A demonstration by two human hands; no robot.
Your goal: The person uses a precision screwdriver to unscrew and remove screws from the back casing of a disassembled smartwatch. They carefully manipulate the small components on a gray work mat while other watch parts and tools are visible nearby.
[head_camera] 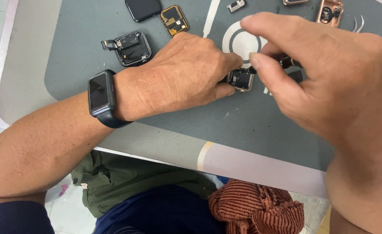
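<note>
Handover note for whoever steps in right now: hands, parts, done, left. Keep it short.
Left hand: flat on the grey work mat, fingers steadying a small gold-rimmed opened watch case.
Right hand: pinching a thin dark-tipped tool, tip at the case's top edge.
Elsewhere on the mat: a black opened watch body with flex cable, a separate black screen, a gold-backed module, a rose-gold case, tweezers.
Done: the case is open, internals exposed.
Left: work inside the case is ongoing; nothing reassembled.
</note>
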